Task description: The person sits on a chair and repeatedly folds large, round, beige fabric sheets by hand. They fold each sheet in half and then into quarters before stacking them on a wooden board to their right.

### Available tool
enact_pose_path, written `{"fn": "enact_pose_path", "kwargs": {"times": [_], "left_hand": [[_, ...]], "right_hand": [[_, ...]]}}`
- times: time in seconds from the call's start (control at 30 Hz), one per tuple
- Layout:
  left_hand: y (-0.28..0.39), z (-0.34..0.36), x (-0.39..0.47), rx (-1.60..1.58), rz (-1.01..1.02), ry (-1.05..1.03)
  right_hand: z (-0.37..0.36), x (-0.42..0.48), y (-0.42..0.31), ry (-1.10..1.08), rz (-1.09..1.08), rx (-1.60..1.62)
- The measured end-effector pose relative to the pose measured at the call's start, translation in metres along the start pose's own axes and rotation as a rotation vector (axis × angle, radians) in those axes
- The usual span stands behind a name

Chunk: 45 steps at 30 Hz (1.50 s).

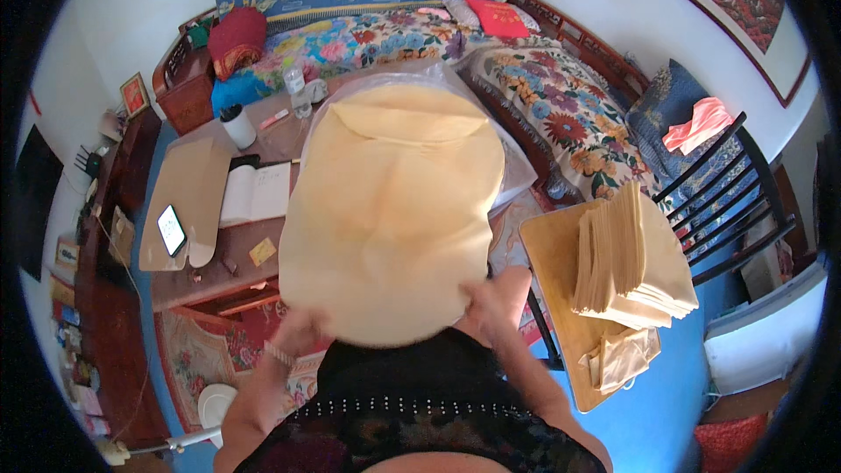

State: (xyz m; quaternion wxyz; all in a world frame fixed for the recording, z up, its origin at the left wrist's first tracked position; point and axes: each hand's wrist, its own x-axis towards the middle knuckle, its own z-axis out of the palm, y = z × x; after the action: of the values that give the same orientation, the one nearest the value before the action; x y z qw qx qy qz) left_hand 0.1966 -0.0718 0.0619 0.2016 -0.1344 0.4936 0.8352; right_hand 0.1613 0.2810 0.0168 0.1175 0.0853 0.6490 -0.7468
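Observation:
A large pale-yellow sheet (387, 210) with rounded ends stretches from my lap over the desk. Its material is not settled by the picture. At its far end a curved flap (407, 125) is folded over. Clear plastic film (420, 75) shows beneath the far end. My left hand (305, 332), with a band at the wrist, grips the sheet's near left edge. On the near right edge my right hand (483, 305) pinches the sheet. Both hands are blurred, and the sheet hides some fingertips.
On the right, a black-backed chair (729, 203) carries a wooden board (552, 256) with a thick stack of folded yellow sheets (611, 256). An open notebook (256, 190), a phone (171, 230), a white cup (238, 128) and a plastic bottle (297, 92) sit left on the desk (197, 289).

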Motion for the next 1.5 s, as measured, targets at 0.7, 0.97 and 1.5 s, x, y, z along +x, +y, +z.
{"fn": "enact_pose_path", "kwargs": {"times": [0.7,0.97,1.5], "left_hand": [[0.118,0.064,0.124,-0.055,0.376,-0.133],[-0.028,-0.014,0.157,-0.149,-0.07,-0.036],[0.079,0.017,0.159,0.037,0.168,0.043]], "right_hand": [[-0.003,0.071,-0.2,0.191,-0.494,0.268],[-0.041,0.067,-0.001,0.368,0.022,0.413],[-0.046,0.092,-0.048,0.21,-0.177,0.645]]}}
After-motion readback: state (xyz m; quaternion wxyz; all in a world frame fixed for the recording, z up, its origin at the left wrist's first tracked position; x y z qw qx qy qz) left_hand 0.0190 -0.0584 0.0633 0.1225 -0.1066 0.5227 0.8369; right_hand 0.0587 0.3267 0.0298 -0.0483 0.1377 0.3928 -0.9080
